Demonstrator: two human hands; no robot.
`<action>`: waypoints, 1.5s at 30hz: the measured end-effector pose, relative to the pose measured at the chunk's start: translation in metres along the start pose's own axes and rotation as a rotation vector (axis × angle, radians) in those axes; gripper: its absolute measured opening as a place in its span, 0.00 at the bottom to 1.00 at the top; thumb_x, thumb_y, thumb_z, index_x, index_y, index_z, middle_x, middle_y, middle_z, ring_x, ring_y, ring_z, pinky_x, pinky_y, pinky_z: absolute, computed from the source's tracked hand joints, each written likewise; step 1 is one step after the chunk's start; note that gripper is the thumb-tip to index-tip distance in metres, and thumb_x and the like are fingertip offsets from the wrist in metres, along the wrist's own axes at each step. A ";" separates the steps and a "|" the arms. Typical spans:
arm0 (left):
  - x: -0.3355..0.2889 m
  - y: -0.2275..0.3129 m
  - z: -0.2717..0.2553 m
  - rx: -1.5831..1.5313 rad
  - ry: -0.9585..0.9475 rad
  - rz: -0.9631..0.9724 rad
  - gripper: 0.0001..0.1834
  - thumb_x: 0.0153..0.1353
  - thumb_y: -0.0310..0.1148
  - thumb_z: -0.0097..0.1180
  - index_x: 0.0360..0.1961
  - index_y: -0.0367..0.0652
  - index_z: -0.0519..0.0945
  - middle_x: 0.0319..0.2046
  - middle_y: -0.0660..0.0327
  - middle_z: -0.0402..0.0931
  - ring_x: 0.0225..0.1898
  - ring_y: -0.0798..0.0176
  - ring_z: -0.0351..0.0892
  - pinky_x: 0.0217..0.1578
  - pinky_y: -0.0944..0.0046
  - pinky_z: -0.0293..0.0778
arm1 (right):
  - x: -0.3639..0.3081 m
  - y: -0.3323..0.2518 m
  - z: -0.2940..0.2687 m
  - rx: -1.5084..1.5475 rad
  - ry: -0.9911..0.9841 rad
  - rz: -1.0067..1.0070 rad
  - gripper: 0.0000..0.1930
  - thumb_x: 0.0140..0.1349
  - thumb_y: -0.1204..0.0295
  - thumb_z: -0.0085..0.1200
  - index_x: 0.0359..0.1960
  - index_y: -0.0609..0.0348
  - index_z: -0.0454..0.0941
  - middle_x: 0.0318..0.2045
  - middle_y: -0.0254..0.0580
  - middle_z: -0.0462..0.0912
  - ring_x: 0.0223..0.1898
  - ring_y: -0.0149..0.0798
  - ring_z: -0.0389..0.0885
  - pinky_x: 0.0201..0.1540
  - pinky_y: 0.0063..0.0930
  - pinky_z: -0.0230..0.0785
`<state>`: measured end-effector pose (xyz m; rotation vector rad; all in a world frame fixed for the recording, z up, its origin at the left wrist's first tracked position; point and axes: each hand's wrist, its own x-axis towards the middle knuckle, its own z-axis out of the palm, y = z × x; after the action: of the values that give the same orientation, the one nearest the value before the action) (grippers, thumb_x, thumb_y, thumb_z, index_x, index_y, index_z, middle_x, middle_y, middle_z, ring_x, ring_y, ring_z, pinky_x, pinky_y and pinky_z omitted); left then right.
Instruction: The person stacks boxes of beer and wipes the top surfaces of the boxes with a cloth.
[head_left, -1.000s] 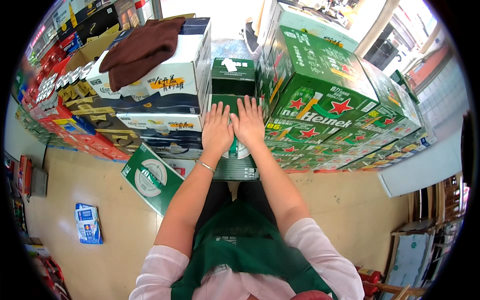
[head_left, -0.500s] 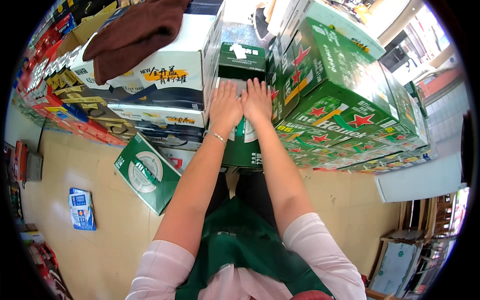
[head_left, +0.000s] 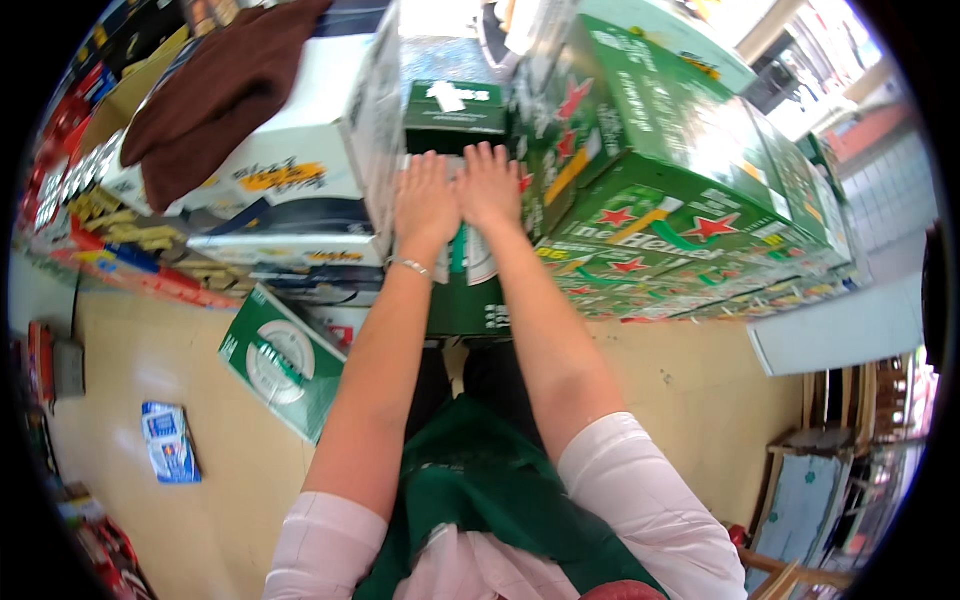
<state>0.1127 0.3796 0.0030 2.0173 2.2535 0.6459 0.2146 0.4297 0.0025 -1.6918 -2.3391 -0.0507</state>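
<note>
My left hand and my right hand lie side by side, palms down, fingers stretched out and pointing away from me. Both rest on top of a green carton that sits in the gap between two stacks. Part of its pale top label shows past my wrists; the rest is hidden under my hands. Just beyond my fingertips is another green carton with a torn white patch. Neither hand grips anything.
To the left rise stacked white cartons, a brown cloth draped over them. Green cartons with red stars form the right stack. A green carton leans at the left stack's foot. A blue-and-white packet lies on the floor.
The view has shifted slightly, so the stacks appear further left. Both hands stay flat on the green carton, with no clear change in their pose.
</note>
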 end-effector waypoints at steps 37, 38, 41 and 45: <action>-0.012 0.004 -0.021 -0.201 0.272 0.153 0.17 0.59 0.31 0.49 0.49 0.38 0.75 0.50 0.53 0.73 0.58 0.50 0.65 0.61 0.54 0.59 | -0.032 -0.008 -0.030 0.210 0.283 -0.075 0.17 0.61 0.62 0.47 0.45 0.63 0.74 0.39 0.48 0.76 0.49 0.50 0.70 0.67 0.46 0.49; -0.012 0.007 -0.025 -0.203 0.290 0.156 0.17 0.60 0.30 0.49 0.49 0.38 0.74 0.50 0.53 0.72 0.59 0.50 0.65 0.62 0.54 0.59 | -0.031 -0.008 -0.035 0.206 0.302 -0.081 0.17 0.61 0.62 0.47 0.45 0.63 0.74 0.40 0.48 0.76 0.49 0.50 0.70 0.67 0.46 0.50; -0.023 0.012 -0.037 -0.205 0.263 0.136 0.19 0.62 0.31 0.46 0.54 0.39 0.72 0.55 0.52 0.69 0.63 0.50 0.61 0.64 0.53 0.55 | -0.041 -0.011 -0.045 0.218 0.370 -0.123 0.18 0.61 0.62 0.47 0.46 0.62 0.73 0.40 0.48 0.75 0.49 0.50 0.69 0.66 0.47 0.50; -0.047 0.008 -0.029 -0.055 0.184 0.141 0.25 0.65 0.34 0.43 0.63 0.39 0.65 0.66 0.52 0.58 0.69 0.51 0.52 0.68 0.52 0.48 | -0.048 -0.007 -0.033 0.220 0.359 -0.106 0.24 0.62 0.60 0.47 0.55 0.64 0.69 0.56 0.54 0.70 0.62 0.54 0.62 0.68 0.47 0.47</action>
<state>0.1180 0.3268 0.0204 2.1877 2.1724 0.9300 0.2278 0.3774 0.0243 -1.3296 -2.0792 -0.1026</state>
